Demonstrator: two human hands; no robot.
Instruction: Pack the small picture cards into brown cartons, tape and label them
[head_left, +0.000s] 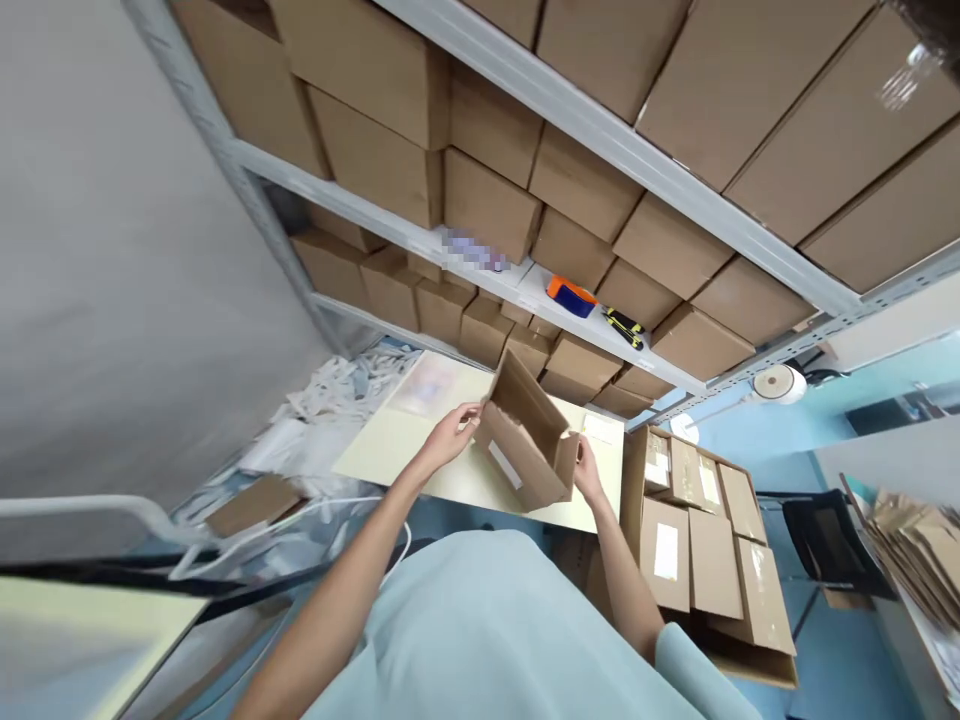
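Note:
A small open cardboard box [525,440] with a white label on its side is held over a pale yellow table [390,440]. My left hand [450,432] pinches the box's left edge by a raised flap. My right hand [585,470] grips the box's right end, fingers closed round a flap. The box is tilted, its opening facing up and away.
Metal shelving [600,130] packed with brown cartons rises behind the table. A tape dispenser [571,295] and a yellow-black tool [626,326] lie on a shelf. A large carton [705,520] of labelled small boxes stands to the right, flat cardboard [915,550] stacked beyond it.

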